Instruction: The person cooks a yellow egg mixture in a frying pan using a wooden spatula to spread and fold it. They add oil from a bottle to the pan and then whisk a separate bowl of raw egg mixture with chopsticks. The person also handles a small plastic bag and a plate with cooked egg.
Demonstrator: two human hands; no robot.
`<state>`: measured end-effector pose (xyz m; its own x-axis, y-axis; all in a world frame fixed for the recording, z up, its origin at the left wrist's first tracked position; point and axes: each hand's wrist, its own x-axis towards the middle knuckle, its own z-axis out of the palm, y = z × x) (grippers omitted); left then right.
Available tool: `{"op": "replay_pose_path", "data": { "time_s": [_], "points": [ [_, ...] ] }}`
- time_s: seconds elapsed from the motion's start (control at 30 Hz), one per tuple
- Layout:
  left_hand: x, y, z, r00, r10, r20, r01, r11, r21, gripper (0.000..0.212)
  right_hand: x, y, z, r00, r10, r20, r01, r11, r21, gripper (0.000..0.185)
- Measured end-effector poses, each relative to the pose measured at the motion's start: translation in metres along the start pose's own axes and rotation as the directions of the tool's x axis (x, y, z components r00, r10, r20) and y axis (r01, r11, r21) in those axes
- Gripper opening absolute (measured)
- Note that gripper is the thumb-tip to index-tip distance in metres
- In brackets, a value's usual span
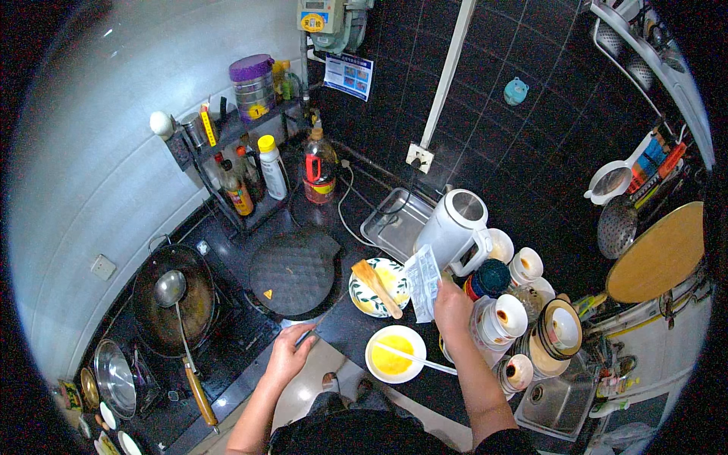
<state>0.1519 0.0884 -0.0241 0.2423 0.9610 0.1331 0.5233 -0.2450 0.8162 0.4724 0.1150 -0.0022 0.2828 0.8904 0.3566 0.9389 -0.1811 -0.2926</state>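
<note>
My right hand (pixel 453 310) grips a clear plastic packet (pixel 422 283) with printing on it, held beside the white electric kettle (pixel 455 222). My left hand (pixel 293 347), near the counter edge below the round dark griddle (pixel 293 273), holds a small thin object, too small to name. Between my hands, a white bowl (pixel 396 335) holds yellow beaten egg (pixel 391 355) with a pair of white chopsticks (pixel 421 359) lying across it. Above that bowl, a wooden spatula (pixel 372 284) rests on a leaf-patterned plate (pixel 364 304).
Stacked, used bowls (pixel 509 318) crowd the right side near the sink (pixel 554 401). A wok (pixel 151 307) with a metal ladle (pixel 170 288) stands on the left. A rack of bottles (pixel 236 190), an oil bottle (pixel 319 168) and a metal tray (pixel 392 219) line the back.
</note>
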Motion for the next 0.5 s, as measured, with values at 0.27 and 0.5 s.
{"op": "replay_pose_path", "data": {
  "time_s": [0.27,0.5],
  "points": [
    [-0.005,0.003,0.000,1.000,-0.005,-0.011,0.005,1.000,-0.017,0.024,-0.003,-0.001,-0.006,0.999,0.039,-0.021,-0.037,0.996,0.083,0.019],
    [-0.013,0.005,0.000,1.000,0.002,-0.028,-0.001,1.000,0.006,0.024,-0.018,0.006,-0.008,0.988,0.104,-0.118,-0.072,0.966,0.248,0.021]
  ]
}}
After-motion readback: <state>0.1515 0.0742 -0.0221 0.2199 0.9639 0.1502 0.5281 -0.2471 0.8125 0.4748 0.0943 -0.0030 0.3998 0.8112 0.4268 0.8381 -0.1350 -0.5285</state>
